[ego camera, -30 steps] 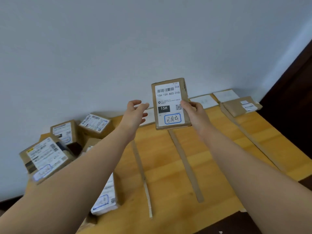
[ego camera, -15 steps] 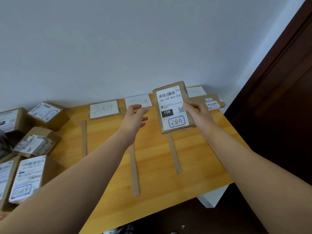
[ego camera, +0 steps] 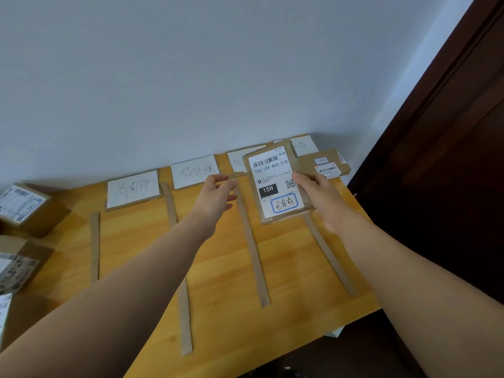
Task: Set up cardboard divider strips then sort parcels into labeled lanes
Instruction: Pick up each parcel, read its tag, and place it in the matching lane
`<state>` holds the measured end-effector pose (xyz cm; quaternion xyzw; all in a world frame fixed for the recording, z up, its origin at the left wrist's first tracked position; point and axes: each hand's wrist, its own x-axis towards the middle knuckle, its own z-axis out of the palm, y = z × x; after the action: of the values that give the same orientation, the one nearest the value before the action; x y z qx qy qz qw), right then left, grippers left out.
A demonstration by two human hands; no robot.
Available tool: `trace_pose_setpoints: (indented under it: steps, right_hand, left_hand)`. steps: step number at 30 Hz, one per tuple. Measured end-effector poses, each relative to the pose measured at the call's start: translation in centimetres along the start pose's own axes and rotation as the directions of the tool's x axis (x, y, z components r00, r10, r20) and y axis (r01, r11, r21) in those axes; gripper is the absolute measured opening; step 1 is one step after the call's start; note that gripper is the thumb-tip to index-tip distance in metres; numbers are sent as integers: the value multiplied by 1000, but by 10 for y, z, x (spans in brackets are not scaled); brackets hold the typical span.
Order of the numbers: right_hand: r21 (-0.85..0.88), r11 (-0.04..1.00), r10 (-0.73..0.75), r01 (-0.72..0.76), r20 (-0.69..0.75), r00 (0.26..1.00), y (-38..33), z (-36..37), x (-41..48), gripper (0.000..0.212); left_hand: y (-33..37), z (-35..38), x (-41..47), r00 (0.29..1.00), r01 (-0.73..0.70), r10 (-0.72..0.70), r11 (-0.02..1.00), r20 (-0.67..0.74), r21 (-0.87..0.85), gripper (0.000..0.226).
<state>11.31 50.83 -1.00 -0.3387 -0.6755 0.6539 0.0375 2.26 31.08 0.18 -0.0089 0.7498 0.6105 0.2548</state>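
My right hand (ego camera: 317, 193) grips the right edge of a flat brown parcel (ego camera: 275, 184) with a white shipping label, held up over the lanes near the far right of the wooden table (ego camera: 218, 317). My left hand (ego camera: 216, 196) hovers open just left of the parcel, not touching it. Several cardboard divider strips (ego camera: 252, 249) lie lengthwise on the table. White lane label cards (ego camera: 133, 189) with handwriting rest against the wall at the lanes' far ends; the parcel hides part of one. Another flat parcel (ego camera: 324, 162) lies in the rightmost lane.
Several boxed parcels (ego camera: 21, 205) with labels are piled at the table's left end. A dark wooden door (ego camera: 450, 159) stands right of the table. The table's front edge runs diagonally at lower right, with dark floor below.
My view has swung right and closer, so the lanes and label cards show more fully. The parcel stays in my right hand and has moved toward the right lanes. My left hand stays open beside it.
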Motion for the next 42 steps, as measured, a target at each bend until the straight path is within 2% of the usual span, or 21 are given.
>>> trace_pose_setpoints:
  steps: [7,15,26,29,33,42]
  right_hand:
    - [-63,987,148,-149,-18,989,18,-45,33,41]
    - [-121,966,227,-230,-36,973,34,-113,69,38]
    - [-143,935,332,-324,37,942,67,-172,114,55]
    - [-134,931,350,-339,63,935,82,-177,122,56]
    - [-132,941,325,-310,108,939,88,-180,128,41]
    - [-251,930,311,-269,142,940,74,-165,142,39]
  left_hand:
    - [4,41,18,999,25,-27,999,43,39,27]
    - [-5,107,35,996,89,-89,994,4,56,27]
    - [-28,193,48,983,183,-181,982,-38,51,34]
    - [-33,201,52,978,204,-200,977,-57,63,36]
    - [-38,206,56,974,219,-212,972,-85,83,38]
    - [-32,207,62,971,212,-203,976,-130,59,37]
